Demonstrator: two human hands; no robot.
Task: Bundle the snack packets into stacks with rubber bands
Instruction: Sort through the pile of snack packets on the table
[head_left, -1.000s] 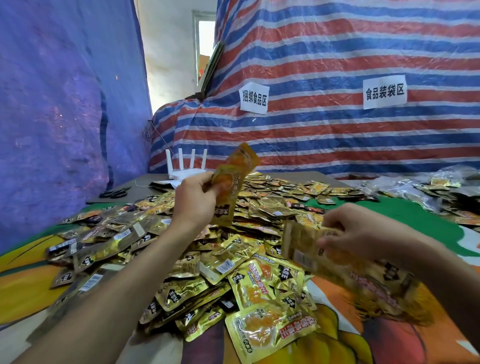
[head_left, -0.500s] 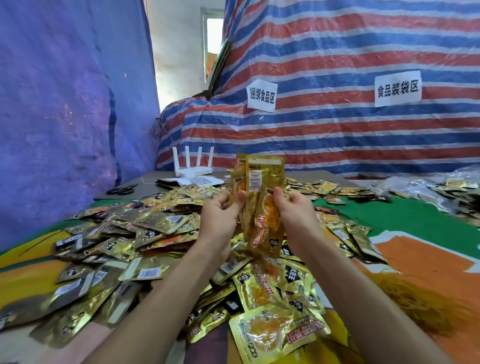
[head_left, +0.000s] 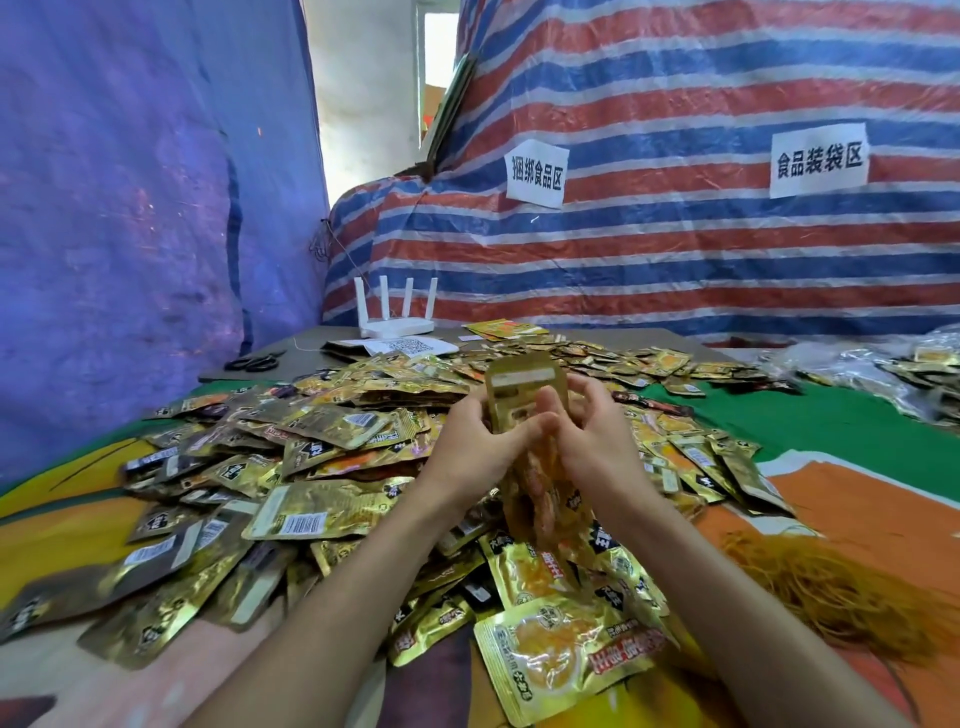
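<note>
Squaring up a stack of snack packets before banding.
Loose packets cover the worktop from its left edge to the middle; above them the left hand and right hand grip the stack upright, fingers curled round its sides, probably to align the edges. Rubber bands lie heaped toward the right edge, near that hand.

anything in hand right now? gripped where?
Upright gold snack packets, gripped by left hand and right hand at their sides, mid-height; tops stick out.
</note>
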